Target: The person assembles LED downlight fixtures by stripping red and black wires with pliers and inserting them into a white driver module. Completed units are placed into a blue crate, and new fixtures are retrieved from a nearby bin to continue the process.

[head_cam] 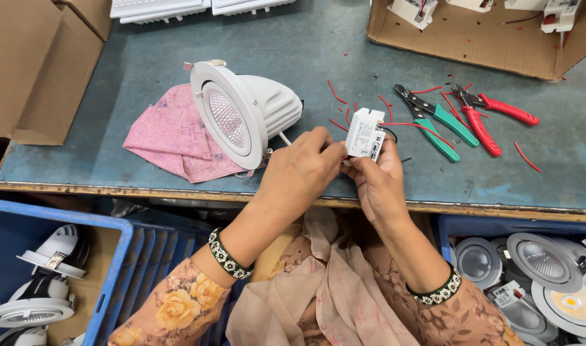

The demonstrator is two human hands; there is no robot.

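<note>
At centre frame the left hand [299, 170] and right hand [377, 182] together pinch a small white driver box [365, 134] just above the table's near edge [177, 192]. Fingertips hide the box's lower corners, and its wire ends are hard to make out. A white round downlight [242, 112] lies tilted beside the left hand, partly on a pink cloth [171, 138]. Green pliers [437, 122] and red pliers [488, 115] lie right of centre among red wire scraps; bare tabletop shows at far right
</note>
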